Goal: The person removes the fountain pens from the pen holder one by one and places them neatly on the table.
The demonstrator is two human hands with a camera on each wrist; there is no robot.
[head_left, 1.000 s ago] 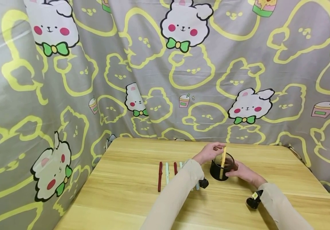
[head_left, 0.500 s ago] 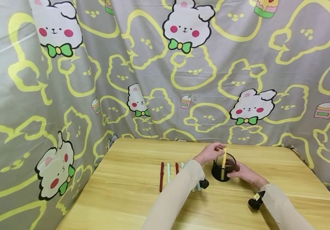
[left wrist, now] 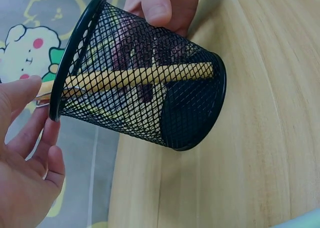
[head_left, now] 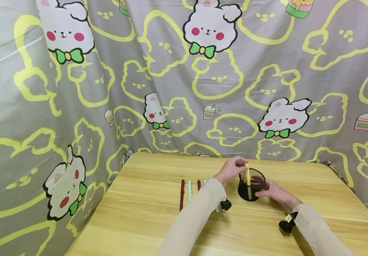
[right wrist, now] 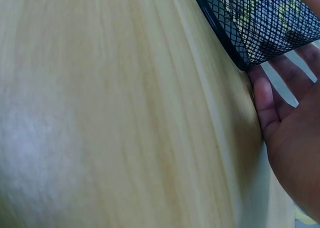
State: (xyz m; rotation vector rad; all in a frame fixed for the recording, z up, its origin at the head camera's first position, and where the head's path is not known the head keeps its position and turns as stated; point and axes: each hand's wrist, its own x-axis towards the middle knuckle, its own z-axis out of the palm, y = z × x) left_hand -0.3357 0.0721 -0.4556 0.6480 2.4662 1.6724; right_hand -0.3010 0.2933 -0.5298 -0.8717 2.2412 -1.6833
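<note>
A black mesh pen holder (head_left: 247, 195) stands upright on the table, toward the right. Inside it a yellow pen (head_left: 248, 175) leans, its lower end down at the base, as the left wrist view shows through the mesh (left wrist: 140, 76). My left hand (head_left: 231, 170) pinches the pen's upper end between thumb and fingers, right at the rim. From the right side my right hand (head_left: 275, 193) grips the holder, thumb in front and fingers behind. The right wrist view shows those fingers (right wrist: 287, 77) around the mesh wall near the base.
Left of the holder several pens lie side by side: a dark red one (head_left: 182, 195), a mint green one (head_left: 190, 189) and another dark red one (head_left: 199, 184). My left forearm (head_left: 193, 217) covers part of the row. A patterned curtain (head_left: 177, 71) hangs behind the wooden table (head_left: 132, 199).
The yellow pen's top has tipped to the left inside the holder, and my left hand has moved slightly left with it. My right hand keeps its grip. The head view has shifted a little.
</note>
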